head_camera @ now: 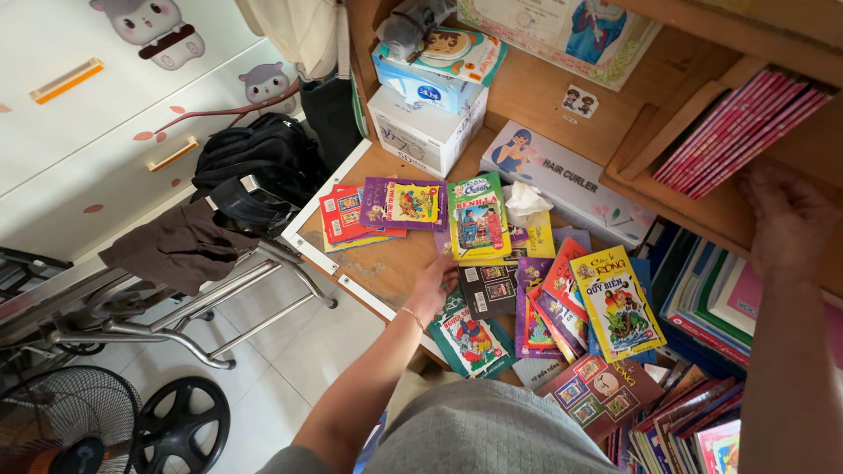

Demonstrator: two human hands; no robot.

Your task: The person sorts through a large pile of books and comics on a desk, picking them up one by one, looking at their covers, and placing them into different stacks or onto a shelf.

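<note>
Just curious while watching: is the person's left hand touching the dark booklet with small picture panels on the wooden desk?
Touching. In the head view, the left hand lies flat with its fingers overlapping the dark booklet at its left edge; no gap shows.

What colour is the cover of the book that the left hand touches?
Mostly green; the book by the left hand shows best in the head view.

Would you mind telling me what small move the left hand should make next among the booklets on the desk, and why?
Probably close the left hand on the green booklet just above it. The fingertips rest at its lower edge, it lies on top of the pile, and the right hand is already at the pink stack on the shelf.
</note>
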